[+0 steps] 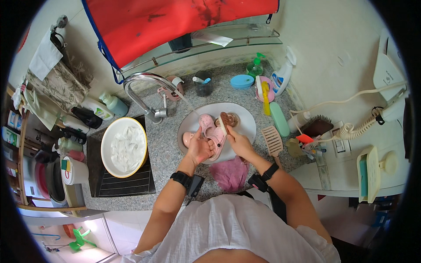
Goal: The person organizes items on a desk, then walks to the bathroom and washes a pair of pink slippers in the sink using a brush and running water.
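Note:
Over a white oval washbasin (246,131), my left hand (201,148) holds a pink foam clog (218,144) with dark round strap rivets. My right hand (240,143) grips a scrub brush (225,122) with a brown back and pale bristles, held against the clog's side. Another pink clog (206,121) lies in the basin just beyond, under the stream from the chrome faucet (144,77). A rounded pink object (187,139) rests at the basin's left side. The drain fitting shows behind the brush. A pink cloth (230,173) lies at the basin's front edge.
Left of the basin, a yellow-rimmed white bowl (103,148) holds wet white cloth. Behind stand a pink mug (171,90), a dark cup (203,86), a blue soap box (242,81) and a spray bottle (283,74). A slotted beige spatula-like thing (272,139) and a green case (279,119) lie at right.

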